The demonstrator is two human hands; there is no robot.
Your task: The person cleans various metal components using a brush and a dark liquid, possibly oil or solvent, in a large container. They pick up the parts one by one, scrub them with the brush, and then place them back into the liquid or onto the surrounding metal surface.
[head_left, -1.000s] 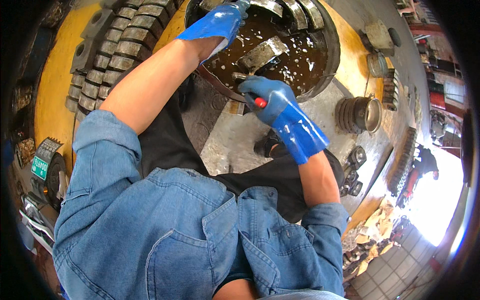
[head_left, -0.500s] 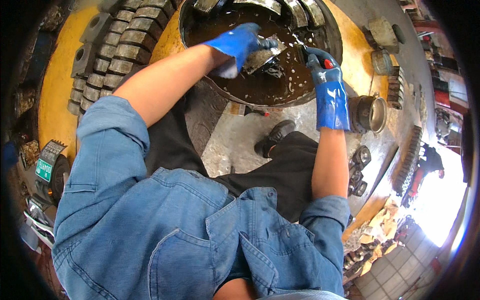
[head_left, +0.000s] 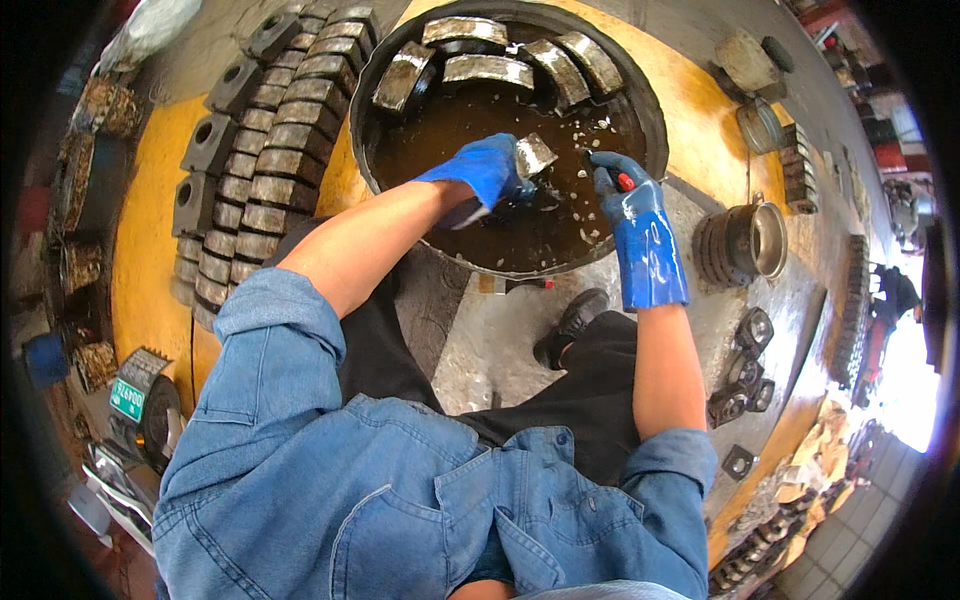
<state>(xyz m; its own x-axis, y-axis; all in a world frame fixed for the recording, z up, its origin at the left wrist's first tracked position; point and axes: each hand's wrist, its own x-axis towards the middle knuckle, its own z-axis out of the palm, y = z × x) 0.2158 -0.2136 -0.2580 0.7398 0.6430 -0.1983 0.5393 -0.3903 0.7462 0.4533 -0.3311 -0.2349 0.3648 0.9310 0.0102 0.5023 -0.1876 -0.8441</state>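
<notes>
Your left hand (head_left: 490,172) grasps a metal block (head_left: 537,154) within the tub (head_left: 656,130), apparently mid-work; your right hand (head_left: 628,188) clutches a red-handled tool (head_left: 626,182). Five other blocks (head_left: 488,70) sit at the far side, finished or not unclear.

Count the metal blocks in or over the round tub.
6: one block in the left hand; at the far side, two middle, one left, two right. Dark liquid may hide more.

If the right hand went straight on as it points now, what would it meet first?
Probably one of the two slanted, curved metal blocks at the far right in the round tub. Depth is unclear, so the right hand might pass above them.
</notes>
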